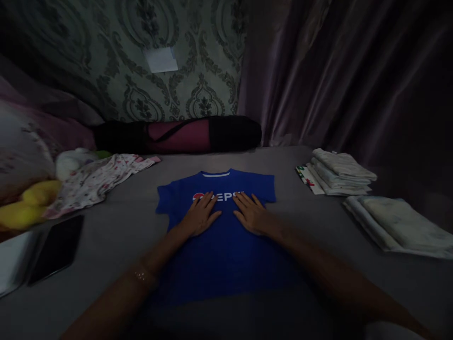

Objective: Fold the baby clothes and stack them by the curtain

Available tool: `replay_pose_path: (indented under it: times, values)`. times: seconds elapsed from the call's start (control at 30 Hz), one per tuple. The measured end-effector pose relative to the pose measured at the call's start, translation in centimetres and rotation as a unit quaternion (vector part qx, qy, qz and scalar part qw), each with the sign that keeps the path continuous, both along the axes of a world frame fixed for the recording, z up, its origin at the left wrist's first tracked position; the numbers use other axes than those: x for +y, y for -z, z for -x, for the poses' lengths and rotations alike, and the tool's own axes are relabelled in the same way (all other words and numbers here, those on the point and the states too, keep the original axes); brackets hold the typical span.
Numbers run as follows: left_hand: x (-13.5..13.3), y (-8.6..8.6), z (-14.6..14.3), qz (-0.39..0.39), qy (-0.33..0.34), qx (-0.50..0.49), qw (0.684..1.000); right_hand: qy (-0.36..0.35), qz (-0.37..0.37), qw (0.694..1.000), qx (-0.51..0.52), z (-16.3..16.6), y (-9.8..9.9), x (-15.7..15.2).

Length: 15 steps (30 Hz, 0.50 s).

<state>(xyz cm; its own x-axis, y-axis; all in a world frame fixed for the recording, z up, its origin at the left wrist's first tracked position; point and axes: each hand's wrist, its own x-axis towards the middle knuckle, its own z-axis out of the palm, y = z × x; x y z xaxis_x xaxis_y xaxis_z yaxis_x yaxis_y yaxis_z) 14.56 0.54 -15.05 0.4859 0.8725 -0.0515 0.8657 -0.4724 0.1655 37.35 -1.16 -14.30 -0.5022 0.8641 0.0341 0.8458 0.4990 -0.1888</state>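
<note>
A blue T-shirt (226, 245) with a white Pepsi logo lies spread flat, front up, on a grey bed surface (123, 226). My left hand (201, 215) rests flat on the shirt's chest, fingers stretched out over the left part of the logo. My right hand (249, 212) lies flat beside it on the chest, fingers spread, covering the end of the logo. Both hands hold nothing. The two hands are a small gap apart.
Folded light cloths (338, 172) are stacked at the right, with more folded cloth (396, 219) nearer. A patterned garment (95, 182) and soft toys (35, 198) lie at the left. A dark phone (56, 248) lies front left. A dark roll bag (177, 134) sits against the wall.
</note>
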Motion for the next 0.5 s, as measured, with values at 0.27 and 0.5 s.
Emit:
replay_pose_path:
  times: [0.27, 0.5]
  values:
    - [-5.6, -2.8, 2.7, -0.008, 0.057, -0.02, 0.998, -0.064, -0.004, 0.998, 0.012, -1.9, -1.8, -4.7]
    - [-12.3, -0.7, 7.6, -0.025, 0.071, -0.014, 0.997, -0.11, 0.055, 0.992, 0.027, -3.4, -1.8, -10.6]
